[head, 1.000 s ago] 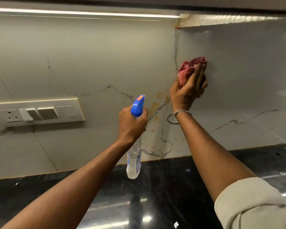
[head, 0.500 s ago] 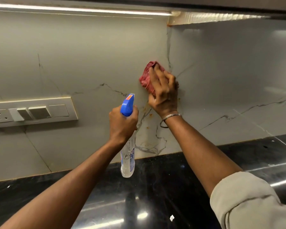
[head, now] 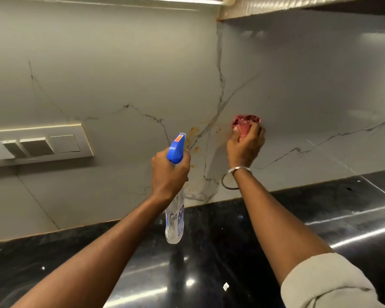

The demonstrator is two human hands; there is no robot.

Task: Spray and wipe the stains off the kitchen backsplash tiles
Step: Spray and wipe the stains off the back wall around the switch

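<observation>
My right grip [head: 246, 145] clutches the bunched red cloth [head: 245, 123] against the backsplash tiles [head: 120, 74], just right of the orange stains [head: 193, 131]; my left grip [head: 170, 172] wraps the spray bottle [head: 175, 218], just left of them.

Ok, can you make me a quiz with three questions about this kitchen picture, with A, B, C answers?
1. Where are the orange stains?
A. left of the red cloth
B. right of it
C. high above it

2. What colour is the top of the spray bottle?
A. green
B. blue
C. yellow

3. What is the right hand doing?
A. hanging open and empty
B. holding a cup
C. gripping the cloth

Answers:
1 A, the orange marks lie between the bottle and the cloth.
2 B, the trigger head above the left hand is blue.
3 C, its fingers curl round the bunched cloth.
</observation>
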